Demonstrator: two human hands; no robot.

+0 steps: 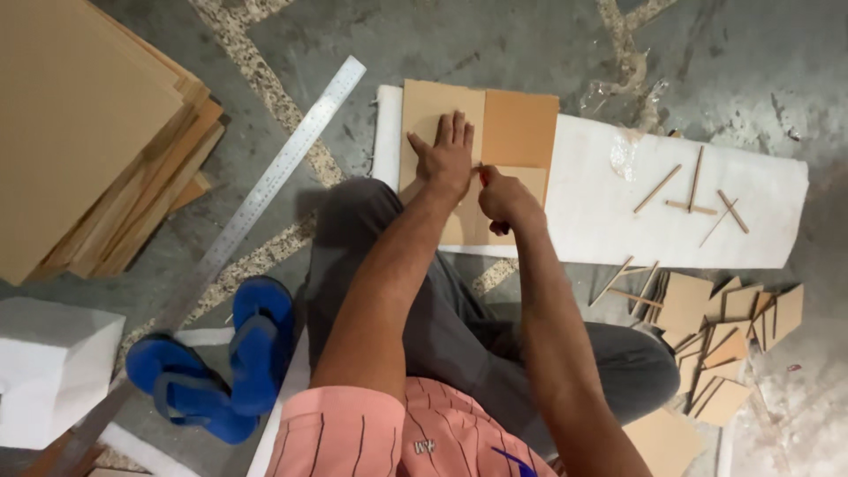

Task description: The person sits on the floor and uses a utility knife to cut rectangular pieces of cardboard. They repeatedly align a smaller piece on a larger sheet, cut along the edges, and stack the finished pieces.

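My left hand (446, 157) lies flat, fingers spread, pressing down on a brown board piece (442, 106) that rests on a white foam sheet (618, 221). My right hand (505, 201) is closed around a small cutting tool with a red handle (483, 176), its tip at the board just right of my left hand. A darker orange-brown board (521, 128) lies under the same stack. Both forearms cross over my grey-trousered knee.
A long steel ruler (265, 190) lies diagonally on the concrete floor at left. A stack of brown boards (88, 132) sits far left. Blue sandals (221, 362) and a white foam block (53, 367) are near left. Cut board squares (724, 340) and thin strips (693, 199) lie right.
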